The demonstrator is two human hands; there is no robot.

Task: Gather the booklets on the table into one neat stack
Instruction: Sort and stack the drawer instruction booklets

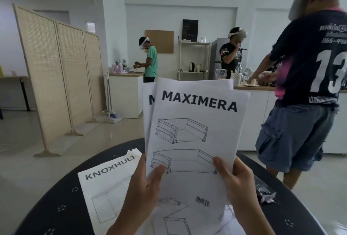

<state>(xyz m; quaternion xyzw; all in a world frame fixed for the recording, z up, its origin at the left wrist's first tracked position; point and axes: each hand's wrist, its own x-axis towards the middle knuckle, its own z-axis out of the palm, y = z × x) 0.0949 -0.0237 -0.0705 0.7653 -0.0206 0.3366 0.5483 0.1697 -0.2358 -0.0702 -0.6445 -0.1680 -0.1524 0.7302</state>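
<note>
Raised upright above the dark round table (56, 197), two MAXIMERA booklets (195, 131) are being held fanned, the rear one peeking out at the left. The left hand (144, 191) is clamped on their lower left edge, thumb across the front cover; the right hand (236, 180) is clamped on the lower right edge, its fingers (220, 163) pressed onto the paper. A KNOXHULT booklet (105, 193) is seen lying flat on the table just beside the left wrist, and another booklet (178, 221) lies under the hands, partly hidden. A crumpled plastic bag (264, 191) is left at the right. Thin, light and floppy paper is being dealt with, and slippery sheet on sheet, so a firm pinch along the long edges is judged best, with the bottom edges tapped on the table to square them.
</note>
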